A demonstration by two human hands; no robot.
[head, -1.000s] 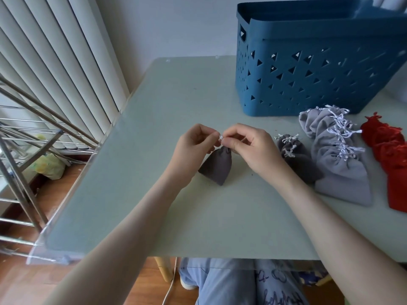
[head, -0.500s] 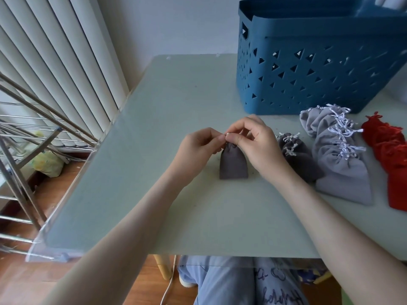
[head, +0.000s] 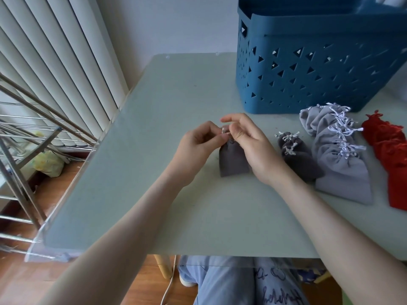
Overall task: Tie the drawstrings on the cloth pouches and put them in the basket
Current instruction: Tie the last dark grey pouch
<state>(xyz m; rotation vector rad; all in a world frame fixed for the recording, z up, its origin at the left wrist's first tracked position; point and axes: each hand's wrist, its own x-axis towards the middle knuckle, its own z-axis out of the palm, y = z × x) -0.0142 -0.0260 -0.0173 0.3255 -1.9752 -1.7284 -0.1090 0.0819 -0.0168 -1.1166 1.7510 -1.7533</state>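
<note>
The dark grey pouch lies flat mid-table; a second ago it hung tilted. The left hand and right hand each pinch its white drawstring at the neck, and the right forefinger has lifted. To the right lie tied pouches in dark grey, light grey and red. The blue basket stands far right, its inside hidden. Scribbled print on the trousers is unreadable.
</note>
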